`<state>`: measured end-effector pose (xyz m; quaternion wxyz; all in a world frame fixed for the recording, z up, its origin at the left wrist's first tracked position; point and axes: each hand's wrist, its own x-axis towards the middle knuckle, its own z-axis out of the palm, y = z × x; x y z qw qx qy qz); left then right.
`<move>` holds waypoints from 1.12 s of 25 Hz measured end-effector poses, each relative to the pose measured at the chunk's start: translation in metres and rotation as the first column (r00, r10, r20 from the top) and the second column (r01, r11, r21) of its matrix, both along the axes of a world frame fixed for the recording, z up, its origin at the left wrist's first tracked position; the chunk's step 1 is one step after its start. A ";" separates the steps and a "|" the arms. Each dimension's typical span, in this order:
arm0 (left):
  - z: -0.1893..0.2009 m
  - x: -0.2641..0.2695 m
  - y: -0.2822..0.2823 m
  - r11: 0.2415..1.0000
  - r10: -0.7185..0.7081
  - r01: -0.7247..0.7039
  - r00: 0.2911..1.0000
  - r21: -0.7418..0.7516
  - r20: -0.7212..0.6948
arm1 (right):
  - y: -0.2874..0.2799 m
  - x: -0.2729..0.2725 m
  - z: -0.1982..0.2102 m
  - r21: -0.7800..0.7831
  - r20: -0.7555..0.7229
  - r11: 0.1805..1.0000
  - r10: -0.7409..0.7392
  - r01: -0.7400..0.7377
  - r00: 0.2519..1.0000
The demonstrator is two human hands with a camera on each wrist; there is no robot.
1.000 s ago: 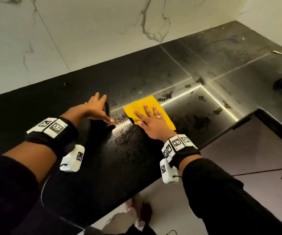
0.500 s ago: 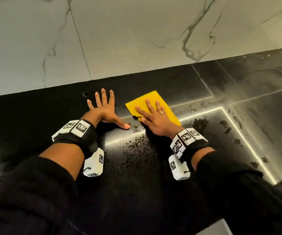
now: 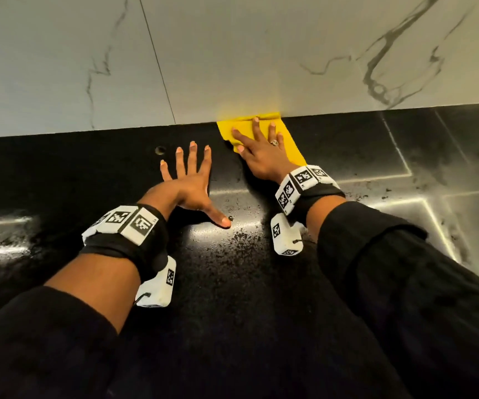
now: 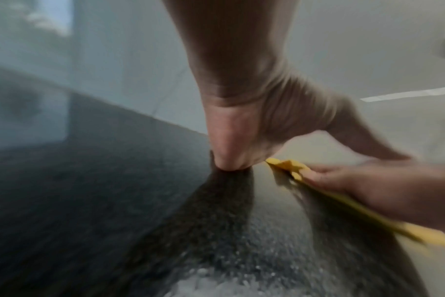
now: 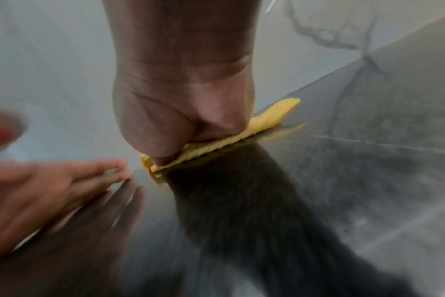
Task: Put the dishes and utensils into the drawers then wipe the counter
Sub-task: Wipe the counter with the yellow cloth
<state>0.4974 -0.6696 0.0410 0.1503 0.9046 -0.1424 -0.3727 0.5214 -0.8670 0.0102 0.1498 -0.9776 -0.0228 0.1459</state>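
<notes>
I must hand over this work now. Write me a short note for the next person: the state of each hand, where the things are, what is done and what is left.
Right hand: flat, fingers straight, pressing the yellow cloth on the black counter. The cloth's far edge touches the marble wall.
Left hand: open, fingers spread, palm on the counter beside the cloth, holding nothing.
Done: no dishes or utensils show on the visible part of the counter; the drawers are not in view.
Left: wiping is in progress. Wet smears and spots remain on the counter to the right of the cloth.
</notes>
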 end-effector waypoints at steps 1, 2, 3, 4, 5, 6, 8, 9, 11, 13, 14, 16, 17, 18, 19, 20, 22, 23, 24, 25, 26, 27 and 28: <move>0.001 0.000 0.005 0.989 0.075 -0.079 0.996 -0.127 -0.039 | 0.011 -0.008 0.001 0.014 -0.011 1.000 0.011 -0.011 1.000; 0.002 0.000 0.015 0.929 0.203 -0.221 0.975 -0.298 -0.093 | 0.025 -0.018 0.001 0.014 -0.017 0.998 0.057 -0.057 0.998; 0.002 0.000 0.026 0.819 0.347 -0.375 0.927 -0.434 -0.145 | 0.040 -0.031 0.002 -0.003 -0.015 0.992 0.125 -0.125 0.992; 0.004 0.001 0.036 0.726 0.452 -0.472 0.876 -0.500 -0.170 | 0.054 -0.048 0.002 -0.015 -0.012 0.981 0.195 -0.195 0.981; 0.006 0.000 0.043 0.698 0.514 -0.506 0.847 -0.507 -0.137 | 0.061 -0.068 0.003 -0.013 -0.014 0.966 0.257 -0.257 0.966; 0.007 -0.003 0.048 0.726 0.526 -0.487 0.848 -0.486 -0.064 | 0.062 -0.089 0.005 -0.008 -0.017 0.949 0.314 -0.314 0.949; 0.005 -0.007 0.040 0.816 0.474 -0.393 0.875 -0.424 0.101 | 0.042 -0.123 0.005 -0.006 -0.005 0.917 0.399 -0.399 0.917; 0.005 -0.008 0.029 0.844 0.431 -0.343 0.891 -0.412 0.142 | 0.025 -0.135 0.004 0.017 0.003 0.911 0.413 -0.413 0.911; 0.010 -0.011 -0.003 0.844 0.389 -0.326 0.919 -0.426 0.067 | -0.013 -0.147 0.005 0.068 0.016 0.926 0.372 -0.372 0.928; 0.010 -0.014 -0.033 0.845 0.376 -0.358 0.926 -0.397 -0.035 | -0.052 -0.144 0.003 0.069 0.020 0.964 0.258 -0.258 0.966; 0.008 -0.017 -0.045 0.865 0.361 -0.351 0.932 -0.358 -0.039 | -0.073 -0.138 0.001 0.051 0.027 0.983 0.175 -0.176 0.984; -0.001 -0.020 -0.058 0.922 0.304 -0.294 0.953 -0.253 0.000 | -0.109 -0.117 -0.002 0.014 0.050 0.998 -0.059 0.058 0.997; -0.004 -0.021 -0.060 0.951 0.256 -0.247 0.966 -0.186 0.024 | -0.119 -0.102 -0.002 0.003 0.052 0.981 -0.192 0.192 0.980; -0.006 -0.023 -0.061 0.972 0.208 -0.202 0.977 -0.120 0.041 | -0.120 -0.085 0.000 0.007 0.036 0.950 -0.311 0.311 0.950; -0.008 -0.023 -0.063 0.983 0.175 -0.172 0.983 -0.065 0.056 | -0.115 -0.064 0.001 0.023 0.012 0.918 -0.397 0.397 0.918; -0.007 -0.023 -0.066 0.986 0.165 -0.164 0.984 -0.017 0.064 | -0.102 -0.043 0.002 0.044 -0.013 0.901 -0.431 0.431 0.902; -0.007 -0.020 -0.071 0.985 0.167 -0.170 0.983 0.038 0.070 | -0.063 -0.014 0.002 0.055 -0.030 0.941 -0.333 0.334 0.942; -0.008 -0.019 -0.074 0.983 0.173 -0.176 0.983 0.051 0.068 | -0.041 -0.008 0.000 0.026 -0.019 0.976 -0.218 0.218 0.976; -0.007 -0.019 -0.076 0.981 0.176 -0.180 0.982 0.067 0.062 | -0.023 -0.009 0.000 0.000 -0.018 0.996 -0.088 0.088 0.996; -0.007 -0.018 -0.076 0.980 0.175 -0.179 0.983 0.087 0.055 | -0.014 -0.014 0.001 0.001 -0.031 0.999 0.034 -0.034 0.999; -0.007 -0.017 -0.074 0.979 0.173 -0.177 0.984 0.105 0.049 | -0.017 -0.017 0.003 0.019 -0.038 0.991 0.132 -0.131 0.991; -0.006 -0.017 -0.074 0.977 0.171 -0.175 0.984 0.118 0.044 | -0.033 -0.019 0.005 0.036 -0.025 0.981 0.193 -0.192 0.981; -0.005 -0.017 -0.075 0.977 0.173 -0.177 0.984 0.120 0.040 | -0.057 -0.019 0.007 0.027 0.004 0.979 0.204 -0.204 0.979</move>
